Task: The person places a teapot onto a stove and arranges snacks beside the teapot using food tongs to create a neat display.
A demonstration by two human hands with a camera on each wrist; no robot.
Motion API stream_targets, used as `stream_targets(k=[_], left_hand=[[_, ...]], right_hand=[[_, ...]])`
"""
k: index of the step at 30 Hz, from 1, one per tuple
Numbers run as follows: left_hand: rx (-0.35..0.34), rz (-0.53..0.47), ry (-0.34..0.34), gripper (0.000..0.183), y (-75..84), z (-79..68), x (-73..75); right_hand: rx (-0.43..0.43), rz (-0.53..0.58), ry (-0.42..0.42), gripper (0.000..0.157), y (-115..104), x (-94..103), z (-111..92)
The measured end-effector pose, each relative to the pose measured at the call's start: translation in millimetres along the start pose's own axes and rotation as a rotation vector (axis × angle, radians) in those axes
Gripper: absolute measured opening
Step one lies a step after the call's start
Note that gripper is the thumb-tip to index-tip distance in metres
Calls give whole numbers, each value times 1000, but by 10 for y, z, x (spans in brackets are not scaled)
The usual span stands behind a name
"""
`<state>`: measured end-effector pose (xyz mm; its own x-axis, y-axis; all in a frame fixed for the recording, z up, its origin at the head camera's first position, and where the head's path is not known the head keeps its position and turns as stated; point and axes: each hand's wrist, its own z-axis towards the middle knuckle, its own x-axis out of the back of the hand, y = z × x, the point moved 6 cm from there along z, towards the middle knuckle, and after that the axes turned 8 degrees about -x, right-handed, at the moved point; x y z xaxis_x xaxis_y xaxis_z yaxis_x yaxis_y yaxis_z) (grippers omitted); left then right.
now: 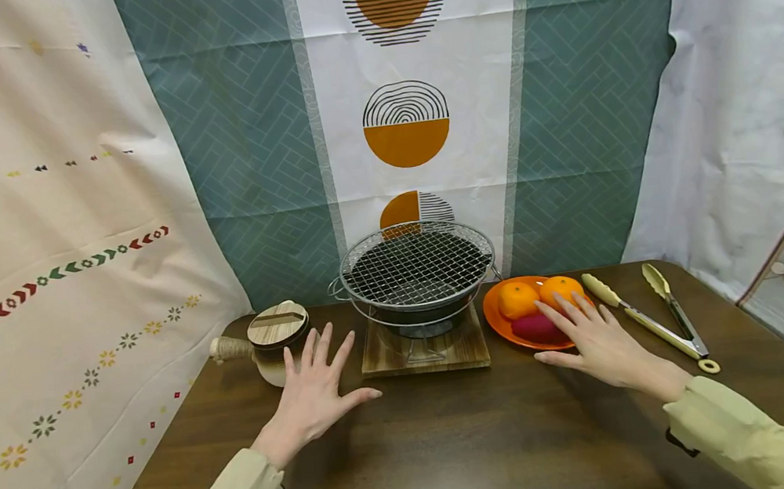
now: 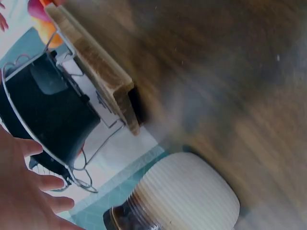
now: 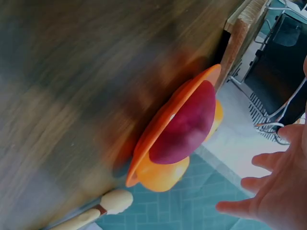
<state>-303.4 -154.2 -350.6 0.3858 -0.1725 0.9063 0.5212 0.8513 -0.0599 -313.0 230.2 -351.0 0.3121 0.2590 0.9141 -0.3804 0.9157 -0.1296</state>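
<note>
My left hand (image 1: 316, 397) hovers over the table with its fingers spread, holding nothing. Nearest to it is a ribbed cream-and-brown pot (image 2: 187, 191) with a wooden lid (image 1: 277, 323) and a rope-wrapped handle (image 1: 230, 348). The right hand (image 1: 603, 342), fingers also spread, is above the front of an orange plate (image 1: 495, 321) and holds nothing. On that plate lie two oranges (image 1: 516, 300) and a purple-red oval thing (image 3: 187, 127), partly hidden by my fingers in the head view. Between the hands stands a round grill with a wire mesh (image 1: 417, 266).
Under the grill is a square wooden board (image 1: 382, 359). Tongs (image 1: 662, 329) with cream tips lie spread at the right of the brown table (image 1: 440, 444). Patterned cloths (image 1: 246, 132) hang behind and at both sides.
</note>
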Motion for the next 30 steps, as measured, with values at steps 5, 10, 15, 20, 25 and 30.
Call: stream_targets(k=[5,10,15,20,25,30], left_hand=[[15,22,31,93,-79,-7,79],[30,41,40,92,-151,-11,142],[47,23,61,90,-218,0,214],[72,-17,91,87,-311,6,275],[85,-38,119,85,-400,-6,327],[98,-63,165,82,-480,-18,392]], right_hand=[[11,33,19,80,-49,-2,50],[-8,118,13,80,-78,-23,104],[-53,239,2,79,-88,-32,163],[-81,316,19,77,-126,-21,221],[-95,377,10,77,-185,-47,270],[-112,416,8,75,-237,-101,325]])
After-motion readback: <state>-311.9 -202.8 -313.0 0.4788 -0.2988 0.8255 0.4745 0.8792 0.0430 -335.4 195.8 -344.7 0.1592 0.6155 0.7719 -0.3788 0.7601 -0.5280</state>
